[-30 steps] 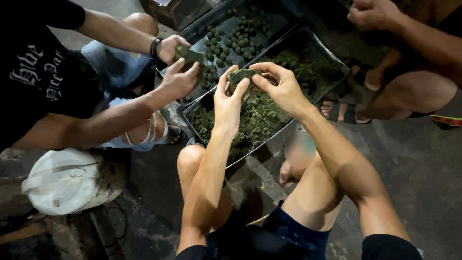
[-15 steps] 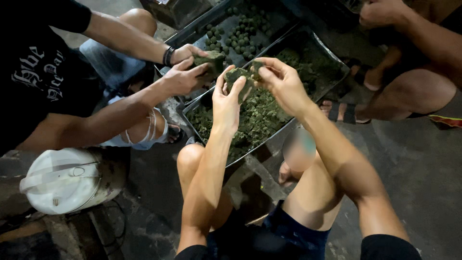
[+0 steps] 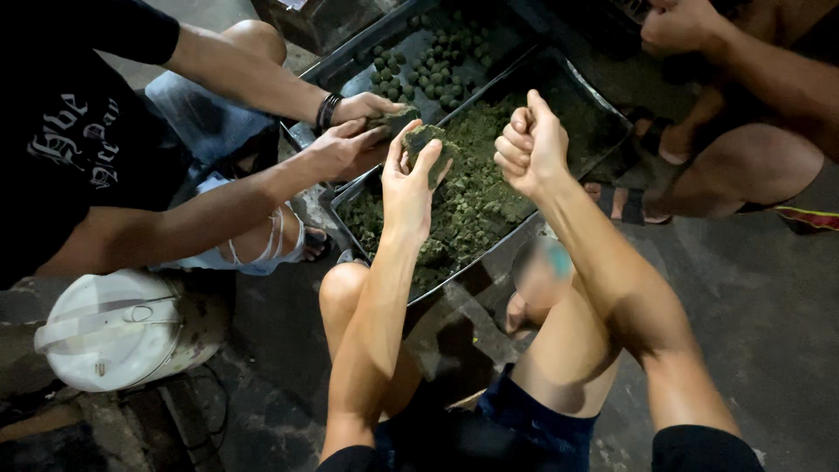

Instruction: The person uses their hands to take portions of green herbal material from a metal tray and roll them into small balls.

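Dark blue shorts and two bare knees fill the bottom centre of the frame, above a grey concrete floor (image 3: 752,297). From there two forearms rise toward the middle. At centre, the left hand (image 3: 407,179) grasps one green lump (image 3: 430,142), fingers and thumb wrapped around it, held just over the near tray (image 3: 489,249). Just right of it, the right hand (image 3: 530,149) is clenched into a fist with the thumb up; whether anything sits inside it cannot be told. At lower left, on the floor, lies one white plastic container (image 3: 118,328) with a handle. The near tray, one of two dark rectangular trays, runs diagonally through the centre and carries a loose heap of green crumbled stuff (image 3: 476,188). Left of centre, a second person in a black shirt reaches in with two hands (image 3: 336,144) pressed together around another green lump (image 3: 395,118); one of those wrists wears a dark band. Beyond, at top centre, the far tray (image 3: 350,65) holds many small green balls (image 3: 428,57), too many and too small to count surely. At upper right, a third person crouches, one closed hand (image 3: 677,24) and one sandalled foot (image 3: 638,197) showing.
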